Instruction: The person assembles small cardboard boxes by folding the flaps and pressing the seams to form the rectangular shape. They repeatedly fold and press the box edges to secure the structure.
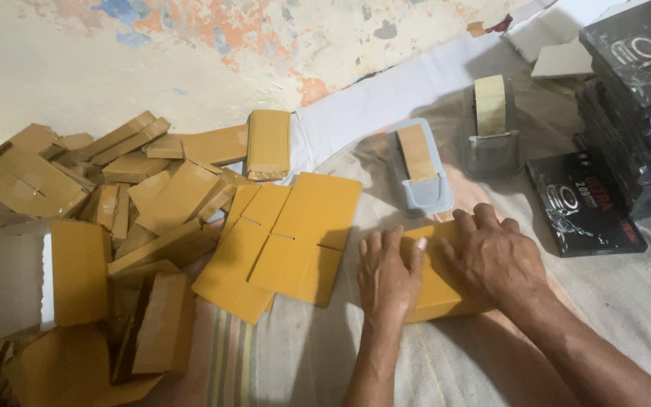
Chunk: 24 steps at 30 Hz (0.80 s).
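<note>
A yellow-brown cardboard box (438,290) lies flat on the cloth in front of me. My left hand (387,273) presses on its left end, fingers close together. Over its right part rests my right hand (493,255), fingers curled across the top edge. Both hands hold the box down. Just left of it lie flat unfolded cardboard blanks (288,241) of the same colour.
A heap of folded cardboard boxes (114,196) fills the left side. Two grey tape dispensers (420,169) (491,128) stand beyond the hands. Black packets (582,203) lie and stack at the right. A peeling wall (190,53) is behind.
</note>
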Motion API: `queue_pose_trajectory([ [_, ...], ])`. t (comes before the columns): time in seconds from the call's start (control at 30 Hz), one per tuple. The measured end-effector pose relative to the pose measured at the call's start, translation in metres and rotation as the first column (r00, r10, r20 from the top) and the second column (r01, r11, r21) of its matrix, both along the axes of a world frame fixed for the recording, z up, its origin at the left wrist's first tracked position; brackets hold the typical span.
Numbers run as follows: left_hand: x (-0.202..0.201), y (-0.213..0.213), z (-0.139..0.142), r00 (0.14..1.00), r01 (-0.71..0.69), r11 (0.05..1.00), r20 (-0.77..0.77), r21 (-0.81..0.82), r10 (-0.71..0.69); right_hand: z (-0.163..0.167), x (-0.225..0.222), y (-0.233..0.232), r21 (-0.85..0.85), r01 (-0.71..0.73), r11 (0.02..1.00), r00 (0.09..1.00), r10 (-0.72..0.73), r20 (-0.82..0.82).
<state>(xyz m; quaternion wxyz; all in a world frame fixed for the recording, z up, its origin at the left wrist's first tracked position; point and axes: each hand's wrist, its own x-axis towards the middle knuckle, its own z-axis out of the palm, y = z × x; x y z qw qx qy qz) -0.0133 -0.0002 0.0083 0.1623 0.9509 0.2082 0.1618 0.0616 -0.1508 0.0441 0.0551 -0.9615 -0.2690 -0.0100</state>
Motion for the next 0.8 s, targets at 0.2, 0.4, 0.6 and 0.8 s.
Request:
queue_pose_trajectory([
  [0.2,-0.0002,-0.0015,0.0017,0.999,-0.041,0.989,-0.034,-0.143,0.037,0.0053,0.0011,0.0034,-0.001,0.002,1.0,1.0,-0.002,-0.012],
  [0.4,0.0001,-0.0007,0.0018,0.999,-0.009,0.996,0.031,-0.092,0.012,0.0045,0.0025,0.0028,0.025,-0.007,1.0,0.999,0.005,0.054],
  [0.6,-0.0022,-0.0022,0.0047,0.996,-0.014,0.994,-0.086,-0.106,0.005,0.0018,0.0014,0.0011,-0.135,-0.075,0.988,0.997,0.076,0.003],
  [0.8,-0.0011,-0.0023,0.0044,0.999,-0.023,0.991,-0.031,-0.135,0.019,-0.0018,0.0044,0.0016,0.045,-0.022,0.999,1.0,0.022,-0.017],
])
